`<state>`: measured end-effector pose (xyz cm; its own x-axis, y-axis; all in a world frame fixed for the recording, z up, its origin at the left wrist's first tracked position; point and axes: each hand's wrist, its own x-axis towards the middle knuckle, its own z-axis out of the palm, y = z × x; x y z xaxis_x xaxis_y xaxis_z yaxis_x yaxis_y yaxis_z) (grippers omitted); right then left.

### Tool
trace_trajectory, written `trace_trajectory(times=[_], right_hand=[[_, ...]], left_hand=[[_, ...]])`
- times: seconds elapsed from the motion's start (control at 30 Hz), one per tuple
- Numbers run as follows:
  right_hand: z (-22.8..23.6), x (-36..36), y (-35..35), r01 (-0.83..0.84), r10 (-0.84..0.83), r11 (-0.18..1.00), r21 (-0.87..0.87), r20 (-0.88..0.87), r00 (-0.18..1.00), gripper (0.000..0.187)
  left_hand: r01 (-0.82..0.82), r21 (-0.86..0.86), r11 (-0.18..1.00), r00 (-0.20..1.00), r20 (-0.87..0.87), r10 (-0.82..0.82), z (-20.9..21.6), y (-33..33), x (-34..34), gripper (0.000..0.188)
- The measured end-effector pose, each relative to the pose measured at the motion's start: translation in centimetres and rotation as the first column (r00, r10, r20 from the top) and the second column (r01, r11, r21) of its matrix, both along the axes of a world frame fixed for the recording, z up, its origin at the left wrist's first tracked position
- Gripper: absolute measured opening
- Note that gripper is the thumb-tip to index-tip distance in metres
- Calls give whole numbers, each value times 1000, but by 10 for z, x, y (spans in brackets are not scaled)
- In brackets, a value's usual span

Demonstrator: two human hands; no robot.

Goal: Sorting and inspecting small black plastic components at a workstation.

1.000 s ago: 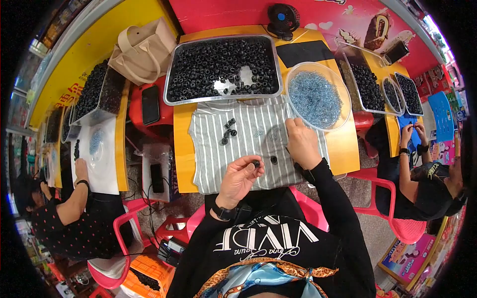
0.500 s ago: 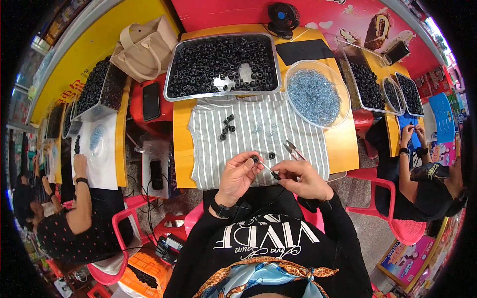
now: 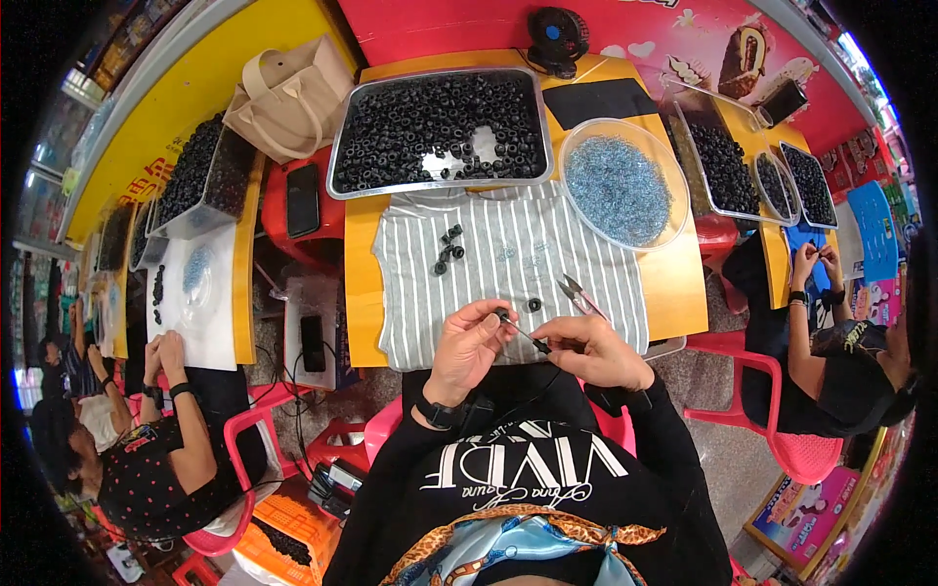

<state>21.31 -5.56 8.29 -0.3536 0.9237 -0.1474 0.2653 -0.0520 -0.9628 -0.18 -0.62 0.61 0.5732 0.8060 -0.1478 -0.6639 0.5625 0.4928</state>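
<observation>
Head: black ring (image 3: pixel 502 313) in left hand (image 3: pixel 467 348)

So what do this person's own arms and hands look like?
The left hand and right hand are bare, without gloves. Long, plain black fabric sleeves cover both arms. A black band circles the left wrist; something dark, perhaps a band, shows at the right wrist.

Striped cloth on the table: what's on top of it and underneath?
On the striped cloth: clustered black beads, one separate bead, a two-pronged tool, faint bluish bits; the clear bowl overlaps one corner. Anything underneath is covered.
</observation>
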Motion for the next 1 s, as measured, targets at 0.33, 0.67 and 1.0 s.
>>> trace_trajectory(times=[0.33, 0.67, 1.0], right_hand=[[-6, 12, 6, -72, -50, 915, -396, -288, 956, 36], [-9, 15, 8, -119, -50, 899, -421, -370, 928, 38], [2, 3, 8, -146, 149, 989, -34, 91, 985, 33]], left_hand=[[-5, 259, 966, 967, -246, 71, 5, 3, -3, 21], [47, 258, 965, 967, -255, 21, 6, 6, -8, 23], [24, 244, 970, 954, -294, 50, 4, 4, -5, 21]])
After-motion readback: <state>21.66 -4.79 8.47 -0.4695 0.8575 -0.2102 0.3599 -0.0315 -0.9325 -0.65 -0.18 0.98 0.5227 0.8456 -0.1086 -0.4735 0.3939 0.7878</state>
